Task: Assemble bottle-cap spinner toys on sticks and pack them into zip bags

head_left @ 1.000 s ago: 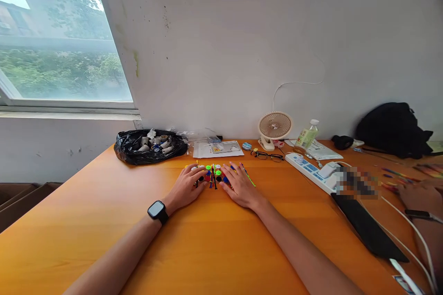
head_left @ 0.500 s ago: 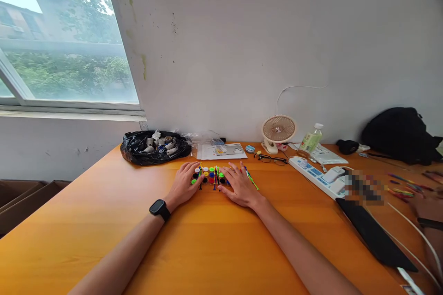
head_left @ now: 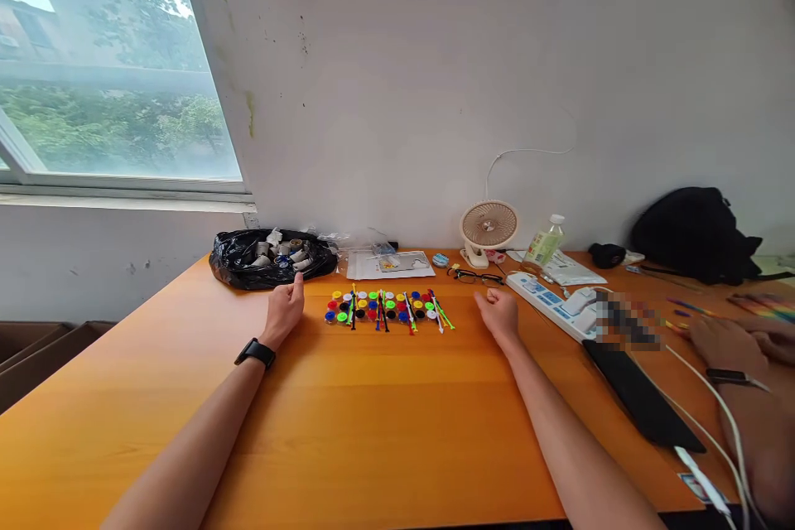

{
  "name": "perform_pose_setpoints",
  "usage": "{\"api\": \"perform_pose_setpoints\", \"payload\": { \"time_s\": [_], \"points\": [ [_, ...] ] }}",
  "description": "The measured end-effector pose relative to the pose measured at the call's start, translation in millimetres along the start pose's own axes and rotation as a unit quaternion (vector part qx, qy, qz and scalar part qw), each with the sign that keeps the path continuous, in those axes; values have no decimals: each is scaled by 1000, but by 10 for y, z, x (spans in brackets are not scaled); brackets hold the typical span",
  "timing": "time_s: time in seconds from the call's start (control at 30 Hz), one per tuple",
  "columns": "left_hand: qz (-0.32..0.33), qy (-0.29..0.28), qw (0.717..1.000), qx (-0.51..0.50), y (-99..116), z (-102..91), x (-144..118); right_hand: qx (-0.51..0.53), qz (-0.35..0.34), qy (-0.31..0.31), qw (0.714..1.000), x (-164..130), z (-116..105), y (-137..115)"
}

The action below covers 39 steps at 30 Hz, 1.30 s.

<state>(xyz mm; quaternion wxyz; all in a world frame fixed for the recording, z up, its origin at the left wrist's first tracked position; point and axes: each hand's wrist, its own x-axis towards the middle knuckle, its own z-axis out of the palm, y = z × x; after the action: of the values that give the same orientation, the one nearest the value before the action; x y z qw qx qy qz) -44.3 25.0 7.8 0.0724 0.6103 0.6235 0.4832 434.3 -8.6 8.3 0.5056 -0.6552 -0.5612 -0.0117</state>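
Well, the caps (head_left: 363, 304) sit in rows on the table (head_left: 385, 414), with thin sticks (head_left: 384, 319) across them, too small to count. The left hand (head_left: 285, 310) and right hand (head_left: 498, 313) are curled on either side, apart from the caps, partly hidden, so I can't tell how tightly. A blurry patch (head_left: 630, 320) covers something by the plug strip (head_left: 546, 306), and another person's arm (head_left: 761, 414) is cut off.
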Motion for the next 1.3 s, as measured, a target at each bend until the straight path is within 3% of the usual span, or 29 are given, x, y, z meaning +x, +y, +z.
{"api": "perform_pose_setpoints", "payload": {
  "time_s": [0.13, 0.3, 0.53, 0.7, 0.77, 0.93, 1.03, 1.17, 1.3],
  "points": [
    [4, 21, 1000, -16, 1, 24, -5, 24, 42, 4, 999, 31, 6, -28],
    [39, 28, 998, -34, -19, 55, -28, 48, 19, -28, 998, 16, 61, -104],
    [124, -20, 990, -62, 24, 71, -70, 60, -24, -17, 998, -16, 172, -23],
    [157, -86, 984, 17, 108, 66, -130, 64, -67, -14, 996, -42, 236, -20],
    [151, -114, 980, 62, 163, 64, -170, 45, -64, -45, 996, -68, 235, -70],
    [177, -144, 965, 127, 275, 84, -251, -63, -28, -193, 979, -151, 183, -269],
    [183, -172, 957, 144, 277, 96, -265, -117, -54, -222, 966, -188, 155, -353],
    [176, -204, 954, 134, 250, 86, -249, -161, -66, -214, 961, -208, 134, -367],
    [221, -157, 960, 72, 262, 56, -219, -111, -69, -155, 979, -206, 96, -412]
  ]
}}
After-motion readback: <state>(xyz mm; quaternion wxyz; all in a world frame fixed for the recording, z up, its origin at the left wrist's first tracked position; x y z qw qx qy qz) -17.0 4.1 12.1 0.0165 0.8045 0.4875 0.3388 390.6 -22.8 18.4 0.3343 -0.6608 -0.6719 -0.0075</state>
